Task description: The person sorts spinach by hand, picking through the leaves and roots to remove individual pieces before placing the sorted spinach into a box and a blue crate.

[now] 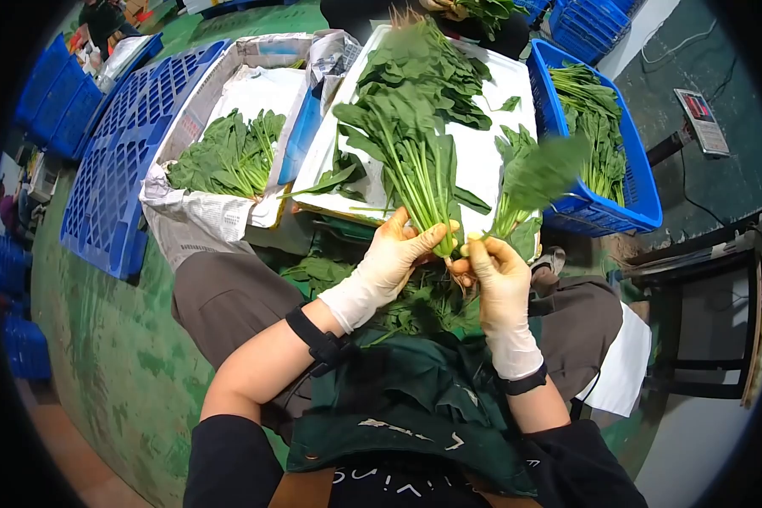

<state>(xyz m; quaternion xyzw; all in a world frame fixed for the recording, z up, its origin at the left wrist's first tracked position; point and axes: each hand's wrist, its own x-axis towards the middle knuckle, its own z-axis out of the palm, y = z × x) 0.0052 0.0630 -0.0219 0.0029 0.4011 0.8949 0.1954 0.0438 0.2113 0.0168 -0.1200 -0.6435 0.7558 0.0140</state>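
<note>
My left hand (388, 258), in a pale thin glove, is wrapped around the stems of a bunch of spinach (419, 165). The bunch's leaves point away from me and its root ends are near my fingers. My right hand (504, 284), gloved too, is closed in a pinch beside those root ends. A spinach sprig (546, 173), its leaf smeared by motion, rises from the right fingertips. Beyond my hands, more spinach (419, 63) is heaped on a white tray (516, 85). Loose leaves (423, 309) lie below my hands, between my knees.
To the left, a paper-lined box (207, 216) holds spinach bunches (233, 152), beside a blue plastic pallet (114, 169). On the right stand a blue crate (643, 216) of spinach and a scale (701, 123). Another person sits across the tray, partly visible.
</note>
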